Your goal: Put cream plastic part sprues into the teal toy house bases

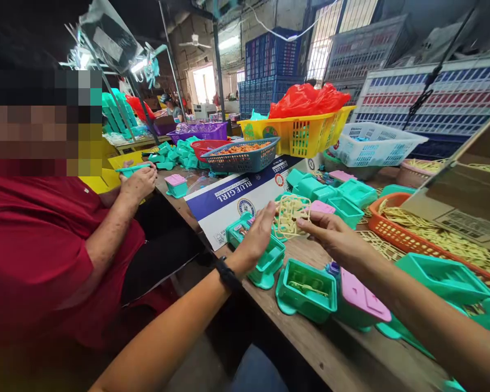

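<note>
Your right hand (330,231) pinches a cream plastic lattice piece (289,216) in a narrow grip; your left hand (257,234) is flat and open against its other edge, above a teal toy box (265,261) on the bench (310,337). Just beside it, one teal box (306,291) already has a cream part inside, and another carries a pink lid (363,296). More open boxes and an orange basket (392,231) of lattice pieces remain. A co-worker's hand (139,182) holds its own teal piece.
</note>
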